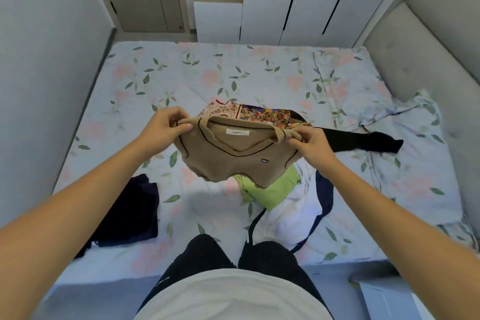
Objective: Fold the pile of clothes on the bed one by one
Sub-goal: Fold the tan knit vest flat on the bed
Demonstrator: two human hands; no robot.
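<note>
A tan knitted vest (233, 161) with dark trim hangs in the air above the bed, held up by its two shoulders. My left hand (166, 126) pinches the left shoulder strap and my right hand (310, 145) pinches the right one. Below and behind it lies the pile: a green garment (272, 189), a white garment with navy edging (296, 215), a colourful patterned piece (270, 115), a pink printed piece (220, 110) and a black garment (363, 141) stretching to the right. The vest hides part of the pile.
A dark navy folded garment (130, 213) lies on the floral sheet (207, 73) at the near left. A padded headboard (428, 47) stands on the right, a wall on the left, white wardrobes (298, 0) behind. A crumpled floral cover (418, 109) sits far right.
</note>
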